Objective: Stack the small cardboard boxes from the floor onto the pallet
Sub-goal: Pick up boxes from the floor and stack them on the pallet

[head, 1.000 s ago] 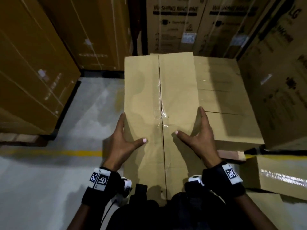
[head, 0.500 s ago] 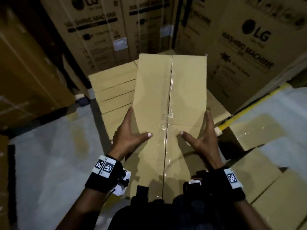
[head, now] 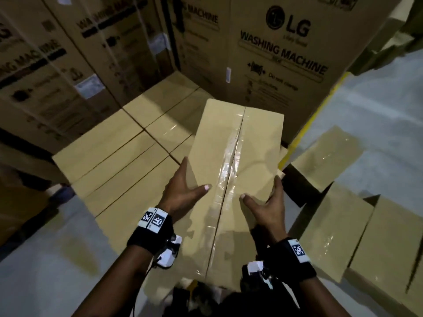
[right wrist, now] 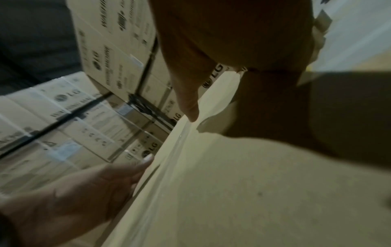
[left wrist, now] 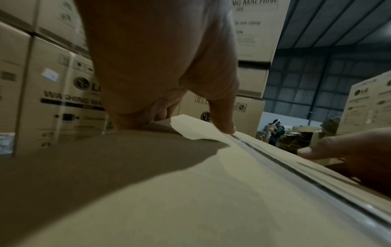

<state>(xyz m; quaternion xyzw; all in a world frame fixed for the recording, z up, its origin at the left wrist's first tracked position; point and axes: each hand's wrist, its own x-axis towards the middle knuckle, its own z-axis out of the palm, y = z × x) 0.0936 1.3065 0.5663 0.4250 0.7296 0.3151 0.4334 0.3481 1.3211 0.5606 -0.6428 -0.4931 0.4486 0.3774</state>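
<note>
I hold a long taped cardboard box in the air, lengthwise in front of me. My left hand grips its left edge, thumb on top, fingers down the side. On the right edge my right hand grips the same way. The left wrist view shows the left hand with its thumb on the box top; the right wrist view shows the right hand likewise. A flat layer of small boxes lies below, left of the carried box. The pallet is hidden under them.
Tall washing machine cartons wall in the stack at the back and on the left. Several small boxes lie on the grey floor at the right, past a yellow floor line. People stand far off.
I have turned and carried the box along: the flat stack, earlier to the right of the box, now lies to its left. Floor boxes have come into view at right. Both hands hold as before.
</note>
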